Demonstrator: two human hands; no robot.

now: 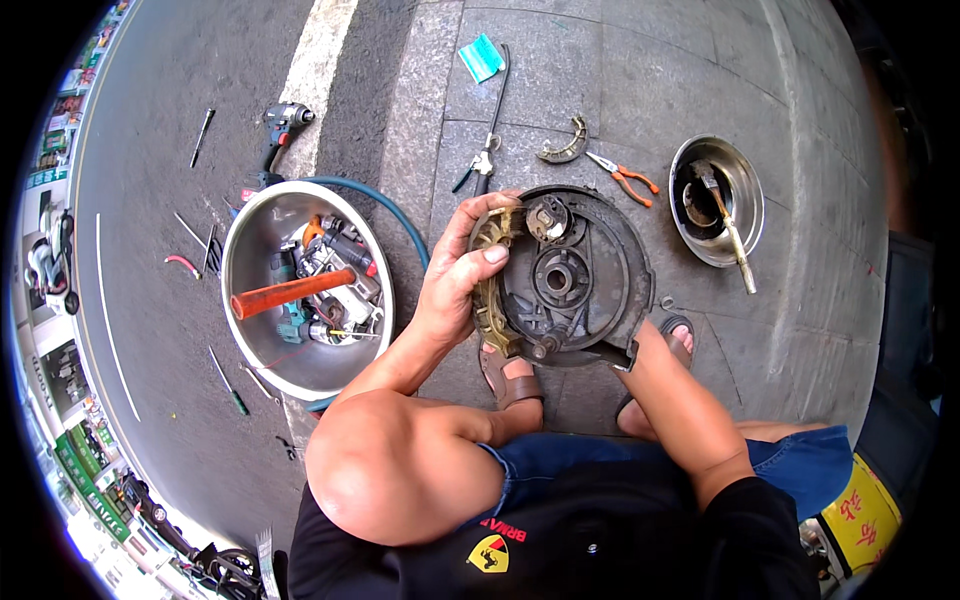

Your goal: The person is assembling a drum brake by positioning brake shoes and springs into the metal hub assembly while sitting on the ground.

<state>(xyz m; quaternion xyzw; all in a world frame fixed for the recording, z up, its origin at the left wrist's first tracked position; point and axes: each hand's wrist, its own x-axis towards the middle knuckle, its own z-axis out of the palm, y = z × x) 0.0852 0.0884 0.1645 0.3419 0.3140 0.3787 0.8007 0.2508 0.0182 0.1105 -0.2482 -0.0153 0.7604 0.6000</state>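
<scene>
A round, dark, greasy drum brake backing plate (610, 270) is held up in front of me, its inner side facing up. My left hand (462, 268) is closed on a curved, brass-coloured brake shoe (490, 300) along the plate's left edge, thumb on top and fingers curled over its upper end. Whether the shoe is seated on the plate I cannot tell. My right hand (648, 348) supports the plate from below at its lower right; its fingers are hidden behind it. Beyond the plate, another brake shoe (568, 143) lies on the paving beside orange-handled pliers (628, 180).
At left stands a large metal basin (235, 225) of power tools, an orange-handled tool (290, 292) across it. A cordless drill (283, 135) and screwdrivers lie near it. At right is a metal bowl (750, 180) with a brush (725, 215). A cable with lever (490, 150) lies ahead.
</scene>
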